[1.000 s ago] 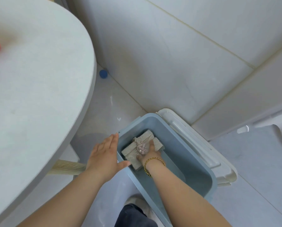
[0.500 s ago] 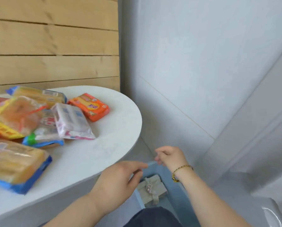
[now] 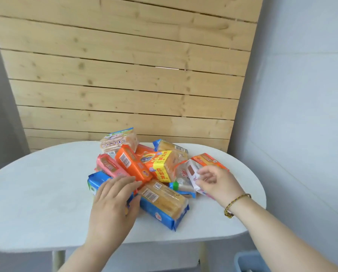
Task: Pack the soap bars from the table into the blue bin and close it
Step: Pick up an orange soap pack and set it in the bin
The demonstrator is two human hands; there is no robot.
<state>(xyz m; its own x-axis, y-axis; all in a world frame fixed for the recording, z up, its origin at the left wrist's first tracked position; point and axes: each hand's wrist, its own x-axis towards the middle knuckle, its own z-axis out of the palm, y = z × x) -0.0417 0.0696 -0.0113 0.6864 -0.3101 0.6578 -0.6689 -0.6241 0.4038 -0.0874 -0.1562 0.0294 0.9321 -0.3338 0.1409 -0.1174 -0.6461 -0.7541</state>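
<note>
Left hand (image 3: 114, 203) flat, fingers straight, lying on a blue packet (image 3: 96, 182) at the near-left edge of the soap pile, with its fingertips touching the orange pack (image 3: 132, 165) leaning above it. It isn't gripping anything. Right hand (image 3: 219, 183) is at the right side of the pile, fingers loosely curled at a white packet (image 3: 190, 171) - can't tell if it actually has hold of it. Beaded bracelet (image 3: 235, 203) on that wrist. The soap bars are all heaped mid-table (image 3: 36, 193): a pink pack (image 3: 109, 165) on the left, a yellow-banded one (image 3: 162, 167) in the centre, a long blue-wrapped bar (image 3: 164, 205) nearest, and another orange one (image 3: 207, 160) flat at the far right. Blue bin (image 3: 244, 261) is on the floor at near right, below the table edge - only a corner of its rim shows. Wooden slat wall (image 3: 125, 75) behind the table.
</note>
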